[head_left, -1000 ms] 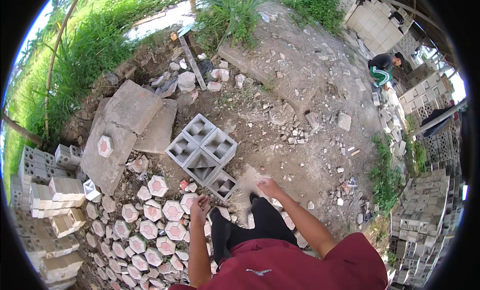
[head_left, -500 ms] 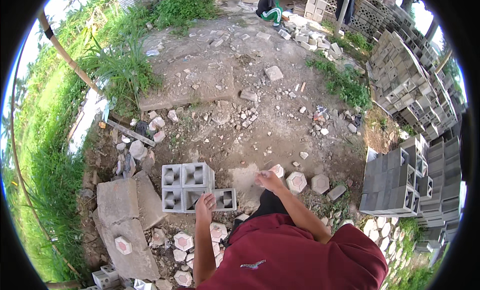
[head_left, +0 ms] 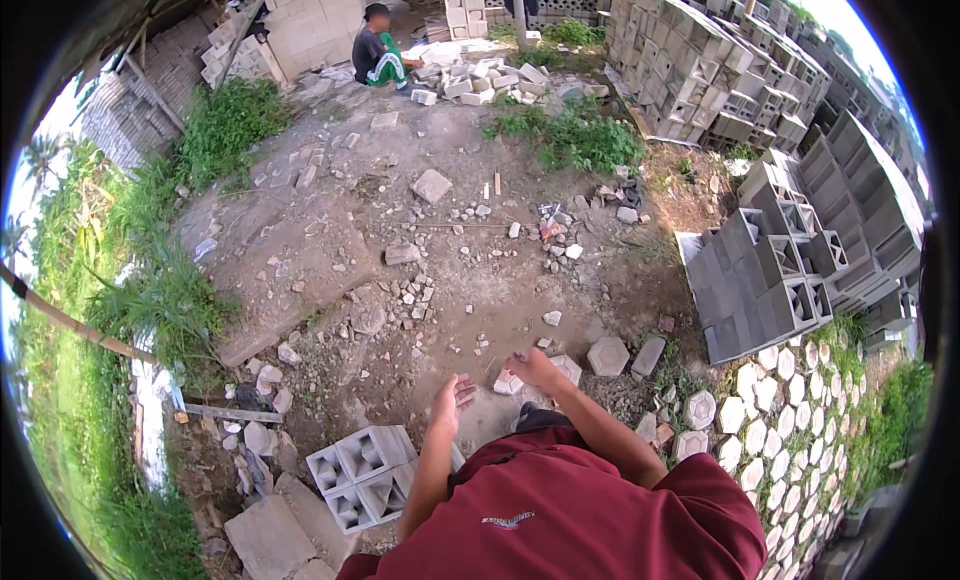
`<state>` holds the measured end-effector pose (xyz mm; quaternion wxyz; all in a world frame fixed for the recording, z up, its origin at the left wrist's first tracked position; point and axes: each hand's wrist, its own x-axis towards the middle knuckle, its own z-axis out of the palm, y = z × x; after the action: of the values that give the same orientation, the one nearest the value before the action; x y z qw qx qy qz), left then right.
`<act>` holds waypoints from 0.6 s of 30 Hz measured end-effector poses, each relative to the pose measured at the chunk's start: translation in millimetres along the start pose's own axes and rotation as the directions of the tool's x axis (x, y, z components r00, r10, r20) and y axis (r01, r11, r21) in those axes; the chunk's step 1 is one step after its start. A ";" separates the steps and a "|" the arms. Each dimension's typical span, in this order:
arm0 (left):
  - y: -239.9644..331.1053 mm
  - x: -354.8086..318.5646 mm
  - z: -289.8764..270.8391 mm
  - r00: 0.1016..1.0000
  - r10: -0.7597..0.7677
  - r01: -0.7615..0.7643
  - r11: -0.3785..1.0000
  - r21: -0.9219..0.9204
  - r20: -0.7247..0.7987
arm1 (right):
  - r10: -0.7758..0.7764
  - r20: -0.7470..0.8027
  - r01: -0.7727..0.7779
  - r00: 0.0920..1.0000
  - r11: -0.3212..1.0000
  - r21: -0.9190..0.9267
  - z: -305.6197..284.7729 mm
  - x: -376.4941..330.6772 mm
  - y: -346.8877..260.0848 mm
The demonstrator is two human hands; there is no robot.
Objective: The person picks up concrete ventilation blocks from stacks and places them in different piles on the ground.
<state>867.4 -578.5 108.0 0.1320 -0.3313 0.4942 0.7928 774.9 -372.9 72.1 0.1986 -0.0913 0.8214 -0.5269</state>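
My left hand (head_left: 455,401) is in front of my body with its fingers stretched out and nothing in it. My right hand (head_left: 532,368), its fingers loosely curled in, is to the right of it and appears to hold nothing. Below the right hand, in the picture, a pale hexagonal paver (head_left: 507,383) lies on the ground, partly covered by the hand. A second hexagonal paver (head_left: 608,357) sits further right. Hollow grey concrete blocks (head_left: 365,455) are stacked two high at my left, partly hidden by my left forearm.
Tall stacks of hollow blocks (head_left: 770,270) stand on the right, beside a patch of laid hexagonal pavers (head_left: 790,410). A person (head_left: 380,55) squats far off by a heap of broken blocks (head_left: 480,80). A loose block (head_left: 432,187) and rubble (head_left: 415,295) lie ahead; a concrete slab (head_left: 268,535) lies lower left.
My view has turned to the right, so the hollow blocks sit lower and further left. My left hand has come away from the block stack. My right hand stays loosely curled.
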 end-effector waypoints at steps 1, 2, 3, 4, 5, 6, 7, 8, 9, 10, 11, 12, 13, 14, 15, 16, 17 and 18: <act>6.0 11.3 18.0 1.000 -0.010 0.010 1.000 0.026 0.028 | -0.006 -0.055 0.005 0.998 1.000 -0.021 -15.6 4.8 -3.9; 12.8 22.3 32.9 0.998 -0.001 -0.003 0.998 0.063 0.063 | 0.003 -0.077 -0.006 0.997 0.999 -0.039 -30.8 7.5 -6.4; 20.6 30.3 39.8 0.997 0.010 -0.018 0.996 0.091 0.082 | 0.008 -0.081 -0.013 0.997 0.998 -0.055 -42.9 6.0 -26.4; 28.4 41.8 55.7 0.993 0.028 -0.041 0.993 0.113 0.118 | 0.007 -0.096 -0.015 0.995 0.996 -0.083 -61.6 8.5 -36.4; 30.8 51.2 76.5 0.989 0.013 -0.036 0.987 0.155 0.148 | 0.044 -0.138 -0.058 0.989 0.993 -0.102 -79.3 9.3 -28.1; 32.4 57.4 94.8 0.984 -0.003 -0.032 0.980 0.198 0.176 | 0.081 -0.179 -0.103 0.981 0.988 -0.117 -93.6 8.1 -17.8; 33.3 63.2 109.4 0.980 -0.017 -0.031 0.971 0.239 0.197 | 0.115 -0.213 -0.144 0.970 0.981 -0.129 -104.4 6.1 -8.1; 33.2 68.7 124.4 0.976 -0.053 -0.010 0.958 0.286 0.213 | 0.120 -0.260 -0.136 0.958 0.990 -0.041 -115.3 1.4 2.1; 32.6 74.8 134.4 0.966 -0.089 0.010 0.952 0.307 0.243 | 0.157 -0.298 -0.163 0.942 0.987 0.004 -122.8 -4.8 9.8; 33.2 83.0 142.9 0.955 -0.119 0.025 0.945 0.325 0.271 | 0.188 -0.331 -0.183 0.925 0.982 0.047 -130.1 -9.3 16.1; 34.5 91.5 151.7 0.943 -0.148 0.039 0.939 0.343 0.299 | 0.218 -0.364 -0.199 0.905 0.976 0.090 -137.4 -13.5 21.6; 37.0 99.8 165.7 0.934 -0.169 0.037 0.922 0.385 0.316 | 0.224 -0.438 -0.164 0.870 0.972 0.170 -141.6 -15.9 38.4; 39.0 110.7 176.2 0.925 -0.189 0.037 0.907 0.419 0.329 | 0.268 -0.452 -0.195 0.851 0.960 0.202 -150.7 -17.6 43.6; 42.4 122.6 187.6 0.917 -0.208 0.035 0.892 0.451 0.341 | 0.311 -0.464 -0.224 0.829 0.946 0.234 -160.2 -17.9 48.0; 45.8 134.0 199.3 0.908 -0.226 0.031 0.877 0.480 0.354 | 0.352 -0.475 -0.250 0.807 0.931 0.264 -170.6 -17.6 50.1; 48.0 148.3 211.5 0.900 -0.239 0.032 0.869 0.493 0.363 | 0.359 -0.487 -0.250 0.796 0.928 0.275 -181.3 -13.4 55.7; 49.3 162.3 224.7 0.885 -0.265 0.036 0.859 0.511 0.383 | 0.378 -0.510 -0.250 0.773 0.920 0.302 -191.4 -8.2 60.3; 52.4 177.7 237.9 0.869 -0.289 0.037 0.847 0.530 0.401 | 0.394 -0.531 -0.245 0.750 0.912 0.330 -199.0 0.2 67.0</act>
<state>612.8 -417.2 97.4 0.3977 -0.1266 0.6069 0.6763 694.7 -179.3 84.5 0.0323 0.2435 0.7754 -0.5818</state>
